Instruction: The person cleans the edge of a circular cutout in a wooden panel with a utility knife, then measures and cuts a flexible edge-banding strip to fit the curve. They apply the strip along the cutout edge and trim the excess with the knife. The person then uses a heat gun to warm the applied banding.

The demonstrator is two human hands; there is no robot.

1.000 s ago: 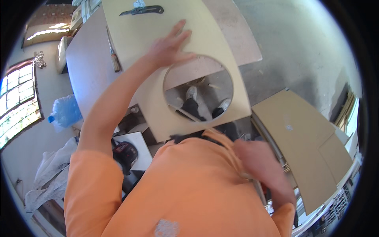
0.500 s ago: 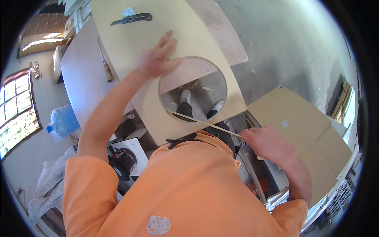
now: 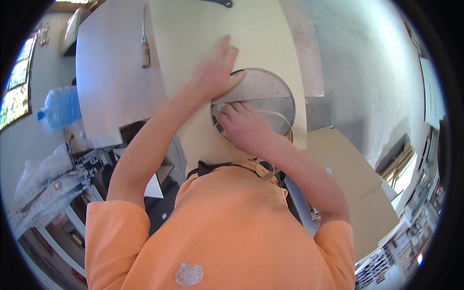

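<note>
A pale board [image 3: 198, 29] with a large round cut-out lies in front of me. My left hand [image 3: 215, 75] rests on it, fingers spread, with the thumb at the upper left edge of the hole. Inside the left part of the cut-out, my right hand [image 3: 244, 123] has its fingers curled against the rim. A thin pale edging strip [image 3: 282, 117] runs from behind that hand, bends along the right side of the hole and loops down near my waist. The right fingertips are partly hidden, but they appear closed on the strip.
A wood-handled tool with a long thin shaft [image 3: 145, 50] lies on the pale tabletop to the left. The black utility knife [image 3: 222, 2] is at the far edge of view. Cardboard [image 3: 345, 159] lies at right. A blue water bottle [image 3: 63, 106] stands left.
My right hand has moved left and up from beside the board into the cut-out. The strip, nearly straight before, is now bent into a loop. The view has shifted; my left hand stays on the board.
</note>
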